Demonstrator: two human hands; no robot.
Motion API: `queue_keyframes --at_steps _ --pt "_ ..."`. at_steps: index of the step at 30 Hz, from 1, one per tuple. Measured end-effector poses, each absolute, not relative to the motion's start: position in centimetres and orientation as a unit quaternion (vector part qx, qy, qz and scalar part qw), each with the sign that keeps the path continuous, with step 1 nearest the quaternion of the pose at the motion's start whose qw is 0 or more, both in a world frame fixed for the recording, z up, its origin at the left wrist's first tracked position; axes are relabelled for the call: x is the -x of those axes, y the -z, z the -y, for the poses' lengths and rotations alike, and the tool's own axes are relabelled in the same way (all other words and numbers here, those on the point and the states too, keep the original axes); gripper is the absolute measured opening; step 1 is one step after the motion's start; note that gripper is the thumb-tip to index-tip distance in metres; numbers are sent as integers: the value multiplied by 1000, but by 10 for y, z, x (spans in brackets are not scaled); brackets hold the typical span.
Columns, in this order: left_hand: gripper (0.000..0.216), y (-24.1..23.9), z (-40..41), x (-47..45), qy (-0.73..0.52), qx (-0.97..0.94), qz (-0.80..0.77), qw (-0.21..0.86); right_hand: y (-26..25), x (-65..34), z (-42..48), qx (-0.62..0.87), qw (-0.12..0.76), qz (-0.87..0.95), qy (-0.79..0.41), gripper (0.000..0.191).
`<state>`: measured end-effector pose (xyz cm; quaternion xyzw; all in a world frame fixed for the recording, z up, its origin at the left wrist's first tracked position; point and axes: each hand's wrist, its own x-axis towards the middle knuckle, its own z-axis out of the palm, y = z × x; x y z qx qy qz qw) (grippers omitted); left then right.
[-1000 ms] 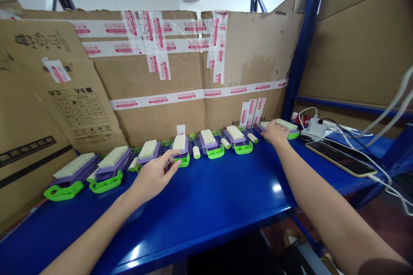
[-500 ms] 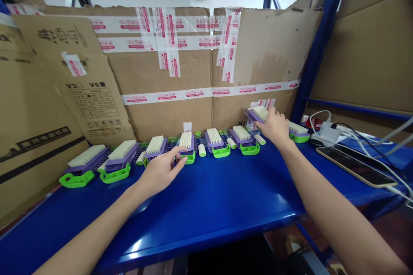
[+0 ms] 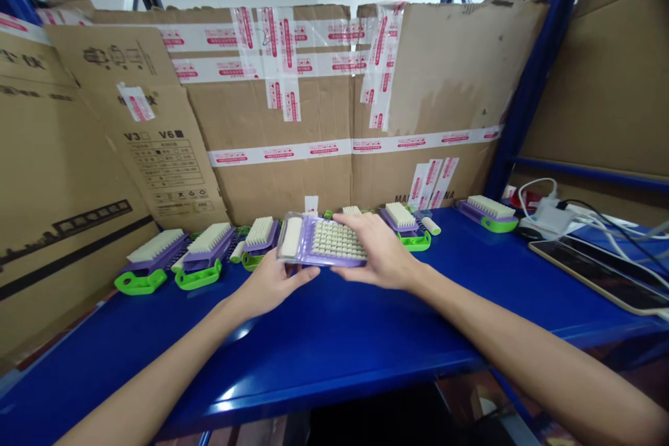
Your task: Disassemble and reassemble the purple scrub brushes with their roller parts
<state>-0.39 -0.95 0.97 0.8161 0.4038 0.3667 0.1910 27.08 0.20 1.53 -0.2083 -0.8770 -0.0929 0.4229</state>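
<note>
A purple brush set in a clear wrapper (image 3: pixel 321 242), with cream bristles and a white roller, is held between both hands above the blue shelf (image 3: pixel 334 334). My left hand (image 3: pixel 272 280) grips its lower left edge. Over the set's right side my right hand (image 3: pixel 379 254) is closed, thumb underneath. Behind them a row of several purple and green brushes (image 3: pixel 206 256) with cream bristles lines the cardboard wall. The brushes in the middle of the row are partly hidden by the held set.
Taped cardboard sheets (image 3: pixel 293 118) wall the back and left of the shelf. At the right lie a phone (image 3: pixel 601 268), a white charger with cables (image 3: pixel 548 209) and another brush (image 3: pixel 486 212). Blue rack posts (image 3: pixel 527 90) stand at the right.
My right hand picked the wrapped brush set up from the right end of the row and carried it left to the middle. My left hand rose from the shelf and took its left edge.
</note>
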Motion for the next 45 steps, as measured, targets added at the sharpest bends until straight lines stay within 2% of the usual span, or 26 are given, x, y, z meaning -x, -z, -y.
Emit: queue_keyframes --at_steps 13,17,22,25,30,38,45 --pt "95 6 6 -1 -454 -716 -380 370 7 -254 2 206 448 869 -47 92" --pt "88 7 8 -4 -474 -635 -361 491 3 -259 0 200 441 868 -106 80" --pt "82 -3 13 -4 -431 -560 -384 594 -3 -263 -1 218 488 841 -84 44" --pt "83 -4 13 -3 -371 -539 -406 638 -7 -264 -1 250 517 817 -46 46" --pt "79 0 15 -8 -312 -532 -388 685 -8 -264 1 244 498 830 -54 58" --pt "81 1 19 -10 -271 -547 -404 681 -6 -260 3 234 466 847 -98 48" --pt "95 -7 20 -11 -248 -571 -381 683 -5 -257 8 275 434 850 -118 37"
